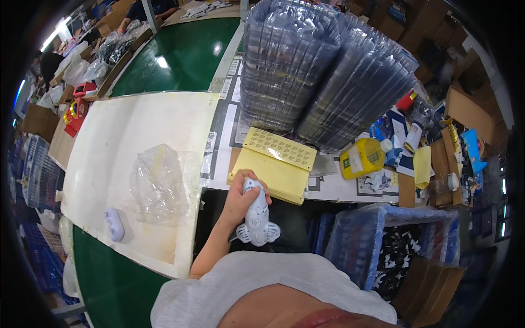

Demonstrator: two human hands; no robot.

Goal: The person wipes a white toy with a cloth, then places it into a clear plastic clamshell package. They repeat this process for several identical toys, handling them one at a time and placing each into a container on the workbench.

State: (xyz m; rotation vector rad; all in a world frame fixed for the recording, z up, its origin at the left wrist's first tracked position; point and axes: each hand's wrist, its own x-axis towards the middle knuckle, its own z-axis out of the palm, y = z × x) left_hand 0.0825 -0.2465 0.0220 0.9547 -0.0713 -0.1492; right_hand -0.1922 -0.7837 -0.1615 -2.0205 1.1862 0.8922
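Observation:
My left hand (240,201) is closed around a white plastic toy body (259,217), which has slotted openings and two round, grilled pods at its lower end. It is held in front of my chest, just over the near edge of the bench. Right behind the hand lies a stack of yellow label sheets (270,170), the top one folded back to show rows of small printed labels. My right hand is out of view. A small pale lilac game-style controller (114,224) rests on the white board to the left, near a crumpled clear plastic bag (160,184).
Two tall stacks of clear plastic trays (287,69) stand behind the labels. To their right are a yellow liquid bottle (363,158) and an open cardboard box (451,164). A blue crate (357,242) with black and white parts sits at lower right. Red tape dispensers (76,117) lie far left.

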